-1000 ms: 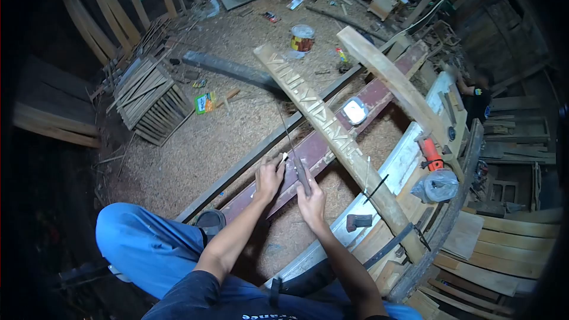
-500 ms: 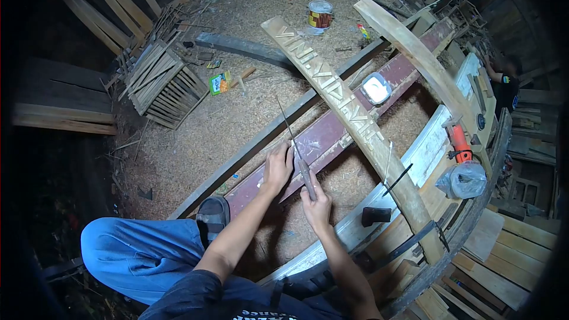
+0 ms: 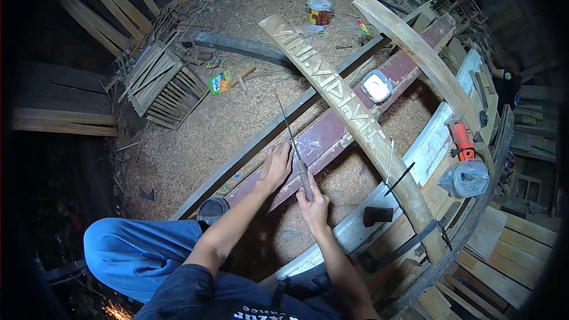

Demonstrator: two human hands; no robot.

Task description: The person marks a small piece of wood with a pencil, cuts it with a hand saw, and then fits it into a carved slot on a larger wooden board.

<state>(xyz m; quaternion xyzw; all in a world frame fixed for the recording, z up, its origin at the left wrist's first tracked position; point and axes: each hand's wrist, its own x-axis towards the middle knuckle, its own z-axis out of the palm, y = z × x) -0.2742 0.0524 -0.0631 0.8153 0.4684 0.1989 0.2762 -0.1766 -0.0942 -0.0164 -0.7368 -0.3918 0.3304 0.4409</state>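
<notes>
Centre frame: right hand (image 3: 313, 205) stays clenched on the thin tool (image 3: 304, 179); left hand (image 3: 276, 166) rests at its blade, grip unclear; little has shifted.

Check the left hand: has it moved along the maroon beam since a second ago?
No. The left hand stays at the same spot on the maroon beam, beside the long-bladed tool that the right hand grips; only the view shifted.
</notes>
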